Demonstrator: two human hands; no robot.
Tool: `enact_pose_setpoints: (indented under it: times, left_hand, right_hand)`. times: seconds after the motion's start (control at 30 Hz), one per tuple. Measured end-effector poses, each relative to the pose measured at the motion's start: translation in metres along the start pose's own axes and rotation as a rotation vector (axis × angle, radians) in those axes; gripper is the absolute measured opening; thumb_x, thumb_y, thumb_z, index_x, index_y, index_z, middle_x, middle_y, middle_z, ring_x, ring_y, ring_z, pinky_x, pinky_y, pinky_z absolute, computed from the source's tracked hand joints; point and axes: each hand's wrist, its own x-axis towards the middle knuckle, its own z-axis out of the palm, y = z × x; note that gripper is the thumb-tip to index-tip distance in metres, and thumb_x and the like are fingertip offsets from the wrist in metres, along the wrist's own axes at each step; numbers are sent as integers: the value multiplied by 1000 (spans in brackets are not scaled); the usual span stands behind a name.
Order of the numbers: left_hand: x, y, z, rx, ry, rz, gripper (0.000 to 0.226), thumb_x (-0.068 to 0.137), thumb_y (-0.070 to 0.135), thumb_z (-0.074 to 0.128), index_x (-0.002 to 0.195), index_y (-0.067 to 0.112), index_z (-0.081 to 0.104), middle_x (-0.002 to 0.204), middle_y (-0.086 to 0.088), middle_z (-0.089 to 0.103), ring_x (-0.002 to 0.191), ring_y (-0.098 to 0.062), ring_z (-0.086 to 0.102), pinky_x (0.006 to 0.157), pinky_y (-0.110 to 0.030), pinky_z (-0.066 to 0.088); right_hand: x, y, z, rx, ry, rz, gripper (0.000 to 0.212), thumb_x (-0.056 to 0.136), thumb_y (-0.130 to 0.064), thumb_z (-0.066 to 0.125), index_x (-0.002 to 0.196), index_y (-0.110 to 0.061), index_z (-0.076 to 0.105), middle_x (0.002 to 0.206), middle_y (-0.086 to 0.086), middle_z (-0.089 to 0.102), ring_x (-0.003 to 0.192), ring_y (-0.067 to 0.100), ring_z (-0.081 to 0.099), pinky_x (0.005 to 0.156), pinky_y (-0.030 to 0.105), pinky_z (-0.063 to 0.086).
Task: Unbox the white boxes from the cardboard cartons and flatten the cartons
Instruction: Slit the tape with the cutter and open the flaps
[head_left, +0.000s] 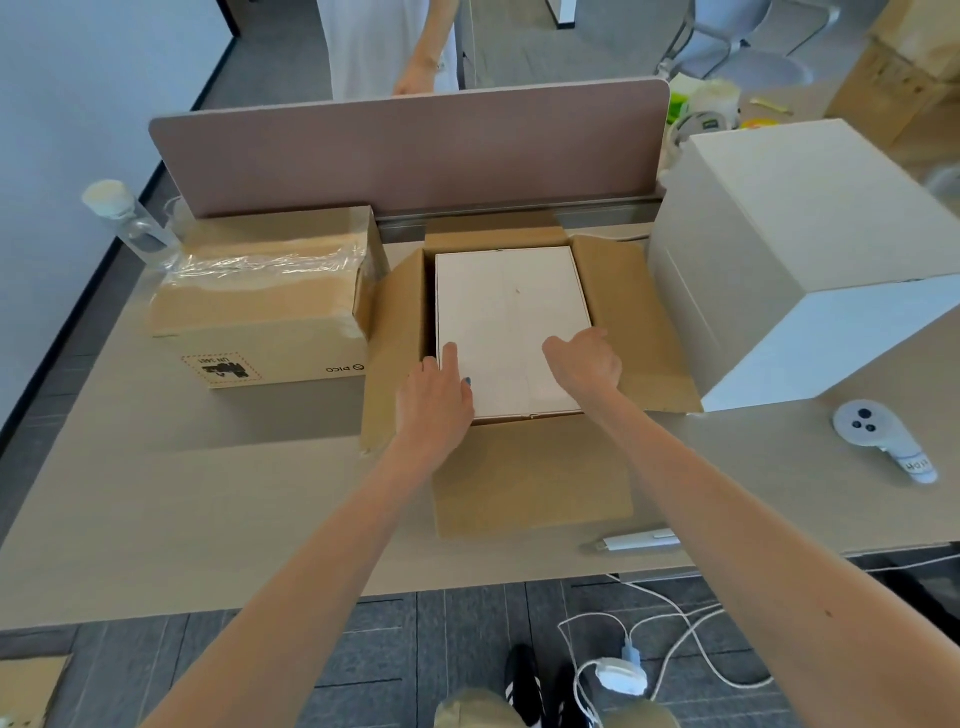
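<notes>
An open cardboard carton (530, 478) sits mid-table with its flaps spread flat. A white box (511, 312) fills it, top face showing. My left hand (436, 405) is at the box's near-left edge, one finger lying on top and the others dipping into the gap by the carton wall. At the box's right edge, my right hand (587, 364) has its fingers curled down over the edge into the gap. A second carton (260, 301), taped shut, stands to the left. A large white box (810, 234) stands on the table to the right.
A pink divider (415, 150) backs the table, with a person (384, 47) behind it. A plastic bottle (130, 223) stands far left. A white controller (878, 436) and a white pen-like tool (639, 541) lie at right. Cables (623, 670) and cardboard (26, 686) lie on the floor.
</notes>
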Motion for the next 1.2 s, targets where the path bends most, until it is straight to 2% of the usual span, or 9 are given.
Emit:
enact_pose_setpoints:
  times: [0.13, 0.23, 0.33, 0.47, 0.57, 0.83, 1.0, 1.1, 1.2]
  left_hand:
    - [0, -1, 0, -31, -12, 6, 45, 103, 27, 40, 145, 13, 29, 113, -13, 57, 102, -30, 54, 69, -36, 36]
    - [-2, 3, -1, 11, -22, -3, 47, 103, 28, 39, 146, 12, 27, 112, -14, 53, 101, -29, 52, 68, -33, 33]
    - [-1, 11, -2, 76, -29, -14, 51, 104, 30, 39, 147, 11, 23, 110, -16, 53, 93, -26, 49, 68, -31, 36]
    - [5, 17, -6, 134, -78, -47, 57, 104, 35, 38, 150, 9, 17, 111, -18, 55, 86, -23, 48, 65, -28, 37]
    - [7, 18, -7, 52, -126, -61, 57, 104, 34, 41, 149, 8, 18, 114, -20, 54, 80, -23, 43, 62, -29, 34]
    - [21, 6, -13, -137, -209, -43, 67, 99, 41, 52, 146, 8, 19, 81, -4, 47, 68, -16, 43, 48, -28, 31]
    - [28, 5, -8, -261, -340, -119, 86, 96, 49, 55, 155, 16, 3, 135, -21, 38, 90, -26, 47, 72, -32, 37]
    - [21, 7, 6, -441, -308, -166, 85, 95, 46, 57, 156, 23, 2, 144, -19, 21, 109, -35, 52, 82, -34, 42]
    - [14, 9, 14, -530, -190, -187, 82, 93, 43, 62, 154, 24, 12, 142, -15, 24, 110, -31, 52, 84, -31, 43]
  right_hand:
    - [7, -1, -12, 63, 11, -1, 16, 83, -22, 44, 81, -7, 50, 71, 2, 47, 69, 24, 49, 65, 30, 40]
    - [11, 3, -17, 97, 9, -22, 16, 83, -19, 45, 70, -9, 46, 63, 1, 40, 57, 21, 39, 53, 27, 30]
    - [5, 7, -15, -40, 13, -49, 13, 84, -19, 46, 91, -7, 45, 67, 0, 43, 60, 21, 44, 53, 28, 32]
    - [-6, 15, 3, -213, 46, -155, 53, 82, -21, 55, 126, -1, 36, 110, 13, 54, 108, 31, 50, 79, 36, 43]
    - [-6, 17, 13, -256, 1, -190, 66, 81, -24, 57, 136, -2, 29, 131, 13, 43, 122, 30, 40, 95, 37, 39]
    - [-8, 33, 10, -104, 5, -143, 58, 83, -14, 54, 132, 1, 26, 111, 15, 56, 84, 30, 52, 66, 35, 41]
    - [-6, 36, 15, -58, -12, -111, 68, 84, -30, 66, 133, -2, 28, 125, 12, 52, 108, 33, 55, 76, 35, 43]
    - [-7, 39, 17, -48, 7, -139, 76, 80, -38, 70, 136, -6, 30, 136, 7, 47, 119, 30, 51, 85, 36, 43]
    - [-9, 46, 17, 30, 19, -154, 83, 78, -35, 73, 143, -14, 27, 143, 0, 43, 126, 26, 47, 94, 37, 43]
